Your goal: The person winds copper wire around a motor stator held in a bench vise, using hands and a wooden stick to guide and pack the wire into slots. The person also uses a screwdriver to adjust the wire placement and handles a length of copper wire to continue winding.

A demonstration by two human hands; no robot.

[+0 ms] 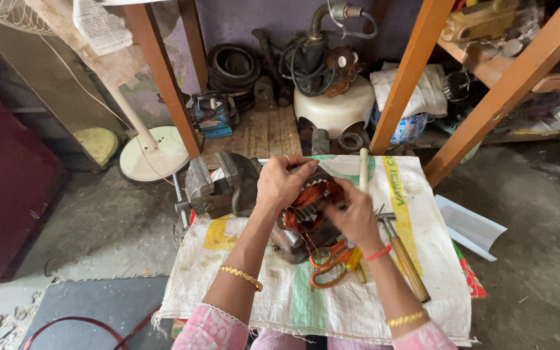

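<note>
A motor stator with copper-orange wire windings (311, 202) rests on a white woven sack (358, 285) spread over a low table. My left hand (281, 181) grips the stator's upper left side. My right hand (356, 217) lies against its right side, fingers on the windings. Orange-handled scissors (329, 264) lie just below the stator, partly under my right wrist.
A grey bench vise (218, 186) stands at the sack's left edge. A wooden-handled hammer (403, 256) and a white rod (363, 170) lie to the right. A fan base (153, 155), pump (332, 97), wooden shelf legs (404, 78) and clutter stand behind.
</note>
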